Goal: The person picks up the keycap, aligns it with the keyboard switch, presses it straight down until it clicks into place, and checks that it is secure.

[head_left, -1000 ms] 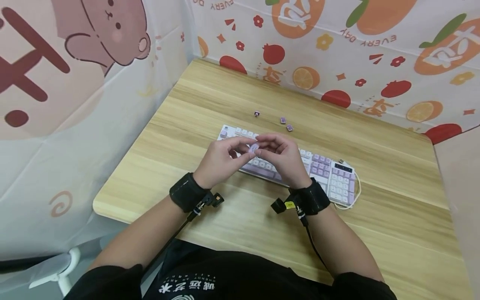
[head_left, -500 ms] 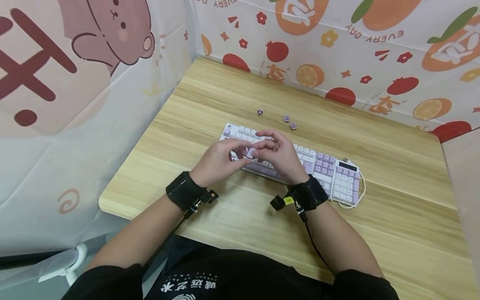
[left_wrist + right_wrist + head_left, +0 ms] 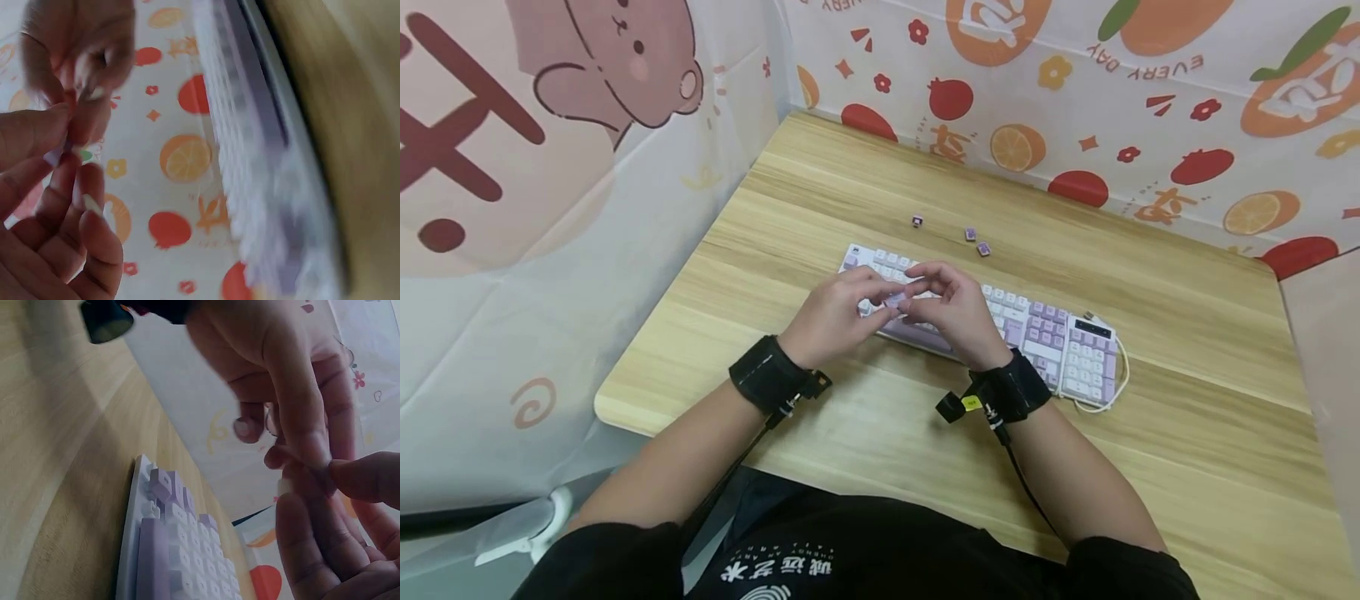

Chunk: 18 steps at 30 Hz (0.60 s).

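Both hands meet over the left part of a white and purple keyboard (image 3: 1041, 354). A small light purple keycap (image 3: 55, 155) is mostly covered by fingers. My left hand (image 3: 835, 317) pinches it between thumb and fingertips. From the other side, my right hand (image 3: 957, 315) holds it between thumb and index finger, the other fingers loosely bent. In the right wrist view the fingertips of both hands come together above the keyboard. Down in the keyboard's front row, a bare white switch spot (image 3: 150, 509) shows between purple keys.
Behind the keyboard, three small purple pieces lie on the wooden table (image 3: 1187, 417): one alone (image 3: 917, 222) and a pair (image 3: 977, 242). A white cable (image 3: 1124, 379) loops round the keyboard's right end. Printed cloths hang at the back and left.
The keycap has been turned between the fingers and is now more covered by them. Both hands have shifted slightly left. Keyboard and loose pieces stay where they were.
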### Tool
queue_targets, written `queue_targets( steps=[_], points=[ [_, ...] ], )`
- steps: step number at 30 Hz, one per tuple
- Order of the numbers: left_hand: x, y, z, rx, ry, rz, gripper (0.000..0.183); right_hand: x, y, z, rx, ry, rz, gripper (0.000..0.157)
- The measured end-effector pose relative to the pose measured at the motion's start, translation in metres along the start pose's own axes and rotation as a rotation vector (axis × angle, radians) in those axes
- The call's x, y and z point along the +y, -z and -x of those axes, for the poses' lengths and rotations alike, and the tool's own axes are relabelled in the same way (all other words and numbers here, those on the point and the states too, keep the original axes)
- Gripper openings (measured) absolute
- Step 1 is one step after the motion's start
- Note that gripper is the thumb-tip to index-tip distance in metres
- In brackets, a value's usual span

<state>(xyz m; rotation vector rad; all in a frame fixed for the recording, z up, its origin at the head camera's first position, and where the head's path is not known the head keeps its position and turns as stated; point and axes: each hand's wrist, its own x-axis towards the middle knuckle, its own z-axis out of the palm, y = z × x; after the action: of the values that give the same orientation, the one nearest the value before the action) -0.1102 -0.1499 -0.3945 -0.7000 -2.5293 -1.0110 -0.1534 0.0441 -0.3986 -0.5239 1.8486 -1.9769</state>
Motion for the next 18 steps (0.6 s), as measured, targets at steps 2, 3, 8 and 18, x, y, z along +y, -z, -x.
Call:
queue_targets(
  steps=[2, 3, 8, 18],
  points=[
    [-0.008, 0.009, -0.006, -0.015, -0.024, -0.070, 0.025, 0.000, 0.000, -0.001, 0.001, 0.025, 0.038, 0.036],
    [-0.014, 0.015, -0.009, -0.029, -0.010, -0.091, 0.024, 0.000, 0.001, -0.001, 0.003, 0.039, 0.054, 0.035],
    [-0.064, 0.041, -0.025, -0.145, 0.286, -0.012, 0.020, 0.000, 0.006, 0.003, 0.019, 0.061, 0.106, 0.026],
    [-0.105, 0.020, -0.033, -0.323, 0.635, 0.259, 0.017, 0.008, 0.016, 0.013, 0.000, 0.010, 0.154, 0.026]
  ],
)
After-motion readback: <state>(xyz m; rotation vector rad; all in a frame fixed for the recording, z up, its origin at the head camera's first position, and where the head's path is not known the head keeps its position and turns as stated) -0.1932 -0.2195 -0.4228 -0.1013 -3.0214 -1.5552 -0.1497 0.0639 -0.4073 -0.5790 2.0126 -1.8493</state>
